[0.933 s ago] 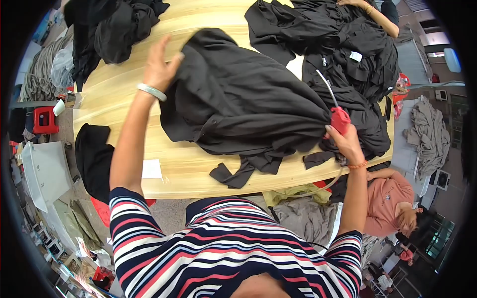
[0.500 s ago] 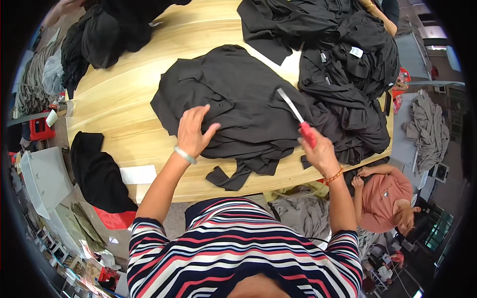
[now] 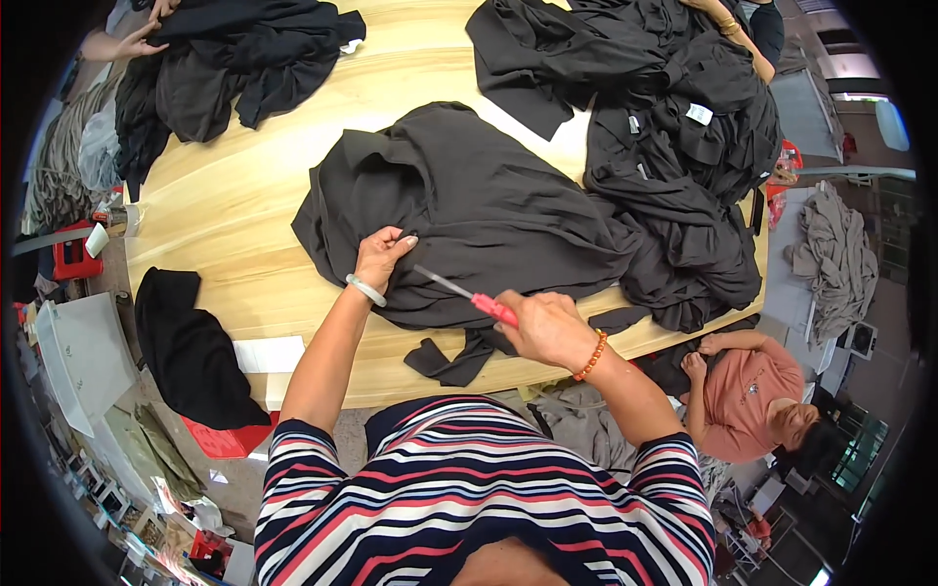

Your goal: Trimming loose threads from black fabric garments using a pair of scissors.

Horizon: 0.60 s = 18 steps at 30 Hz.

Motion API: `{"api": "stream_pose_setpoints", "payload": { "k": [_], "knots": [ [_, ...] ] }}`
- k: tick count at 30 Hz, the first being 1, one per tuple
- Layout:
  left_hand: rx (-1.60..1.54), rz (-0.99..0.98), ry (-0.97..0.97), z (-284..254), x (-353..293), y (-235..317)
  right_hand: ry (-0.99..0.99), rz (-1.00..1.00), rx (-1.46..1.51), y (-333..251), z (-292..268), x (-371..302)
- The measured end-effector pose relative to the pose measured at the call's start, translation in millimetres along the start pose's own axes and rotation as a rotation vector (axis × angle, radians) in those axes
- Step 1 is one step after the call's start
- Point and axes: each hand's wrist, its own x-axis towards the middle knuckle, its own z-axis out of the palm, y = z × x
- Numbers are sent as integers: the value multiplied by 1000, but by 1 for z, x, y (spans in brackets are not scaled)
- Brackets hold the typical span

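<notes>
Across the table (image 3: 225,205), I saw the left hand (image 3: 379,259) now pinching dark cloth (image 3: 508,186). The right hand (image 3: 547,327), clasping the red-handled tool (image 3: 493,309), had brought its tip near that pinch.

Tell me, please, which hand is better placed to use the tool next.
Probably the right hand: it holds the red-handled tool, pointed toward the left hand, which pinches the dark garment.

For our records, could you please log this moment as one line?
left hand: pinching dark garment | right hand: holding red-handled tool, tip near left hand | garment: on wooden table
</notes>
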Motion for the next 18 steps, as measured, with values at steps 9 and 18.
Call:
{"api": "stream_pose_setpoints", "payload": {
  "k": [9,18],
  "knots": [
    [18,-9,78,-1,-9,5,21,129,31,-3,0,1],
    [110,-124,351,63,26,55,196,219,153,8,-7,-14]
  ]
}}
